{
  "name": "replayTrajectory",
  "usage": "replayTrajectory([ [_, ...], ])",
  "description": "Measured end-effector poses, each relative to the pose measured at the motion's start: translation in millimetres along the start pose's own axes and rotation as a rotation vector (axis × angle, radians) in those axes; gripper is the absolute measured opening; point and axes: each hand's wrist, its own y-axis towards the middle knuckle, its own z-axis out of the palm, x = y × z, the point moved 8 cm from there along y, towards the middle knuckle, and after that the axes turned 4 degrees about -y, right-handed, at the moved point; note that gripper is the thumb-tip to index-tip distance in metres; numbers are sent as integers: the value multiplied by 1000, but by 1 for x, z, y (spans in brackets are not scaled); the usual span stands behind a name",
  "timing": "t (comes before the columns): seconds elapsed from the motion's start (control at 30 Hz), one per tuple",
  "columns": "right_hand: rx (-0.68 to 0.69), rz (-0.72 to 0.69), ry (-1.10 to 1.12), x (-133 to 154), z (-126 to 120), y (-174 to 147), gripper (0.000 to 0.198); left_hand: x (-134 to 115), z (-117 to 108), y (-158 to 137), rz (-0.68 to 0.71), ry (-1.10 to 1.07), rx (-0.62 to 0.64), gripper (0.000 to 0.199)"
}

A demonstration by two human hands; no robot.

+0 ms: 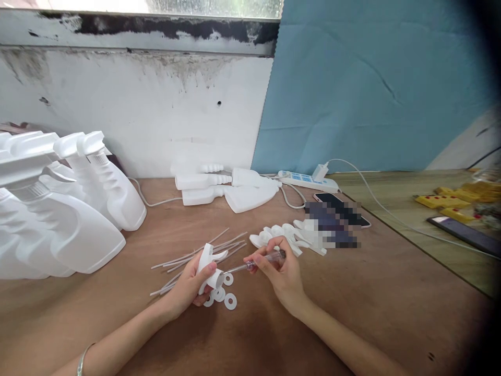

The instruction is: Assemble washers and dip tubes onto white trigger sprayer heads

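Observation:
My left hand (195,279) is closed around a white trigger spray head (206,259), its round collar turned to the right. In my right hand (287,277) is a screwdriver (270,257) with a clear handle, and its metal shaft reaches to the collar's opening. Whether the tip touches anything inside is hidden. Several white ring washers (230,301) lie on the table just below the spray head. Thin white tubes (176,261) are spread behind my left hand. More white spray heads (287,232) lie in a pile beyond my right hand.
White spray bottles with heads fitted (78,224) stand at the left. Several bare white bottles (250,196) lie by the wall. A power strip (309,181) with a charger and cable sits at the back, near a phone (340,206). Another phone (465,235) is farther right.

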Motion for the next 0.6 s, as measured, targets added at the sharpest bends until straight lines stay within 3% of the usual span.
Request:
replayTrajectory([
  [0.2, -14, 82, 63, -8, -1, 3, 34, 1, -1, 0, -13, -11, -8, 39],
  [0.47, 6, -6, 20, 1, 1, -2, 34, 4, -1, 0, -53, -8, 10, 39],
  [0.6, -7, 77, 43, -4, 1, 1, 36, 3, -1, -1, -57, -16, 0, 39],
])
